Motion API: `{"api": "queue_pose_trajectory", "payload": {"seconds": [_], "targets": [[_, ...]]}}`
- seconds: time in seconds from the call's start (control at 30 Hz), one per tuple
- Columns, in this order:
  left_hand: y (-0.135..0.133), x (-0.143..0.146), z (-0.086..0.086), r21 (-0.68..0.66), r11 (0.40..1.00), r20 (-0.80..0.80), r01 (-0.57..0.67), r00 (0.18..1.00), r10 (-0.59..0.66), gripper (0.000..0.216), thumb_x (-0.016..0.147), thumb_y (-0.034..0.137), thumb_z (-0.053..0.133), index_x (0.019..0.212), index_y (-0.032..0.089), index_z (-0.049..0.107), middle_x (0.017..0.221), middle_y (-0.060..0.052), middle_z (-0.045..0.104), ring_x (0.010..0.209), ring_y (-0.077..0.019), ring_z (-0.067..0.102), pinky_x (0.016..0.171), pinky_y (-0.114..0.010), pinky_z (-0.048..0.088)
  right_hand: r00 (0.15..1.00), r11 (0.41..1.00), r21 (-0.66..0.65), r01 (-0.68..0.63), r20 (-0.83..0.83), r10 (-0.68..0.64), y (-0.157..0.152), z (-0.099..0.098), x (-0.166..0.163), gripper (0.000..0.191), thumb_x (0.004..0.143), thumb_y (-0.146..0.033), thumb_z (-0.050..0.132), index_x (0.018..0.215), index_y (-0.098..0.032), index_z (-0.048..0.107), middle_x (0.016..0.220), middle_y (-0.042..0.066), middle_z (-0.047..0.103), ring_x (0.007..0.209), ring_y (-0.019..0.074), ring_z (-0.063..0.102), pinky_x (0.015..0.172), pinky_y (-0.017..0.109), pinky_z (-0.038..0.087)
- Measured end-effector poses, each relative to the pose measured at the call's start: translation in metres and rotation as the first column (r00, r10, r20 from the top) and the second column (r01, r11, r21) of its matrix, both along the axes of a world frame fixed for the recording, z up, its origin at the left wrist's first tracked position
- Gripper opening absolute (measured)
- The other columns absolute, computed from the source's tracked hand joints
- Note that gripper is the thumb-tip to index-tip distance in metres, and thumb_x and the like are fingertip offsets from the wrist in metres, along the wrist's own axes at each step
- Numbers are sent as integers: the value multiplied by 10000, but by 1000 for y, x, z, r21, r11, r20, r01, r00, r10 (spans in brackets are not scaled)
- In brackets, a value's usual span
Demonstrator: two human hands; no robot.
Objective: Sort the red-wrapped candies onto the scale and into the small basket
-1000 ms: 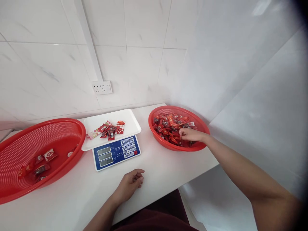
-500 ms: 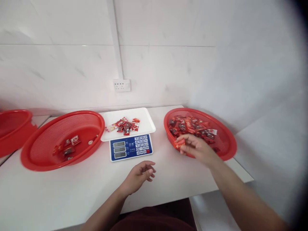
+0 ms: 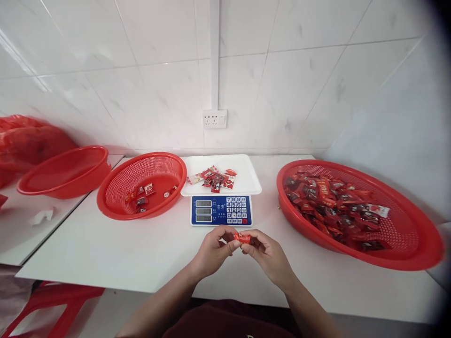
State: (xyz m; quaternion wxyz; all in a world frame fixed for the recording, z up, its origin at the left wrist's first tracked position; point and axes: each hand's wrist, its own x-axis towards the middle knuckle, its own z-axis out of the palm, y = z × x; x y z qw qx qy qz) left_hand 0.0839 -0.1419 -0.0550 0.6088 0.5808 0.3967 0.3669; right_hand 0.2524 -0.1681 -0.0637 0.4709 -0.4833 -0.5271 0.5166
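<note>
Where half a second ago the small, shiny red wrapped packet [image 3: 242, 238] was in the right hand [image 3: 269, 256] alone, at the near rim of the basket it now lies well apart from, it is held between both hands just in front of the scale. The left hand [image 3: 214, 251], empty then, has closed thumb and fingertips on one end; the right pinches the other, both with fingers curled. For the work, this seems to mean a piece taken out singly and being handled, not yet set down. Just beyond is the blue-and-white electronic scale [image 3: 221, 211], its readings too faint to tell, with wrapped pieces [image 3: 216, 182] on its white rectangular plastic tray [image 3: 248, 184] that look unchanged. To the right stands the well-filled red perforated plastic basket [image 3: 310, 232]; to the left, a similar red plastic basket [image 3: 158, 165] with only a few pieces, all on the white table [image 3: 141, 256].
</note>
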Motion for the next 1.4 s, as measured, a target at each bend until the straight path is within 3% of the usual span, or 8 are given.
{"api": "queue_pose_trajectory", "payload": {"seconds": [0.33,0.43,0.53,0.7,0.9,0.97,1.13,1.4], "targets": [[-2,17,-4,21,995,141,-93,986,89,375,725,491,707,685,171,515,645,9,582,641,-126,551,633,-275,442,987,987,-16,162,12,-162,-7,-2,-1,232,712,-569,642,820,-370,696,712,5,690,662,268,640,630,453,542],[-2,20,-2,-123,992,234,-22,971,50,394,688,467,748,706,174,486,625,23,579,600,-113,538,605,-267,435,993,992,-53,117,-7,-117,-5,-2,4,256,690,-589,649,775,-351,690,672,5,690,641,269,645,598,449,532],[0,18,-1,-182,983,198,6,980,31,369,685,417,768,844,168,549,668,27,590,612,-105,533,617,-263,430,996,992,-103,68,-46,-73,-1,-4,9,244,632,-578,703,685,-344,665,634,-13,686,608,262,645,569,438,522],[11,18,-2,-144,989,155,-13,987,35,279,754,410,711,814,157,613,658,18,584,623,-105,517,624,-269,419,989,990,-136,45,-133,-64,16,-10,10,282,535,-557,772,588,-335,606,570,-38,683,542,249,631,528,422,509],[41,20,10,-98,995,287,-3,957,31,252,743,402,712,738,184,585,678,7,598,654,-181,616,648,-365,496,990,995,-91,41,-134,-53,49,-9,4,236,575,-580,735,650,-372,652,675,-23,708,589,264,645,529,438,522],[48,13,13,-55,998,234,-28,971,40,227,752,391,698,734,193,589,702,1,610,665,-185,623,649,-364,499,990,996,-82,37,-131,-47,57,-6,0,231,594,-577,726,658,-367,652,687,-18,695,586,258,640,522,431,519],[49,-21,16,225,966,-169,-126,972,166,124,779,326,661,717,219,666,707,-12,638,669,-164,588,624,-302,460,994,997,-80,12,-105,-20,60,3,-26,232,648,-547,707,625,-336,612,628,-22,623,549,222,606,517,391,488],[31,-66,24,203,979,-391,-37,913,116,186,827,337,583,741,207,684,728,-19,663,674,-171,595,630,-276,451,978,988,-107,-108,-192,86,48,-6,-64,266,627,-556,716,628,-326,582,615,-33,598,547,207,590,515,364,465]]}}
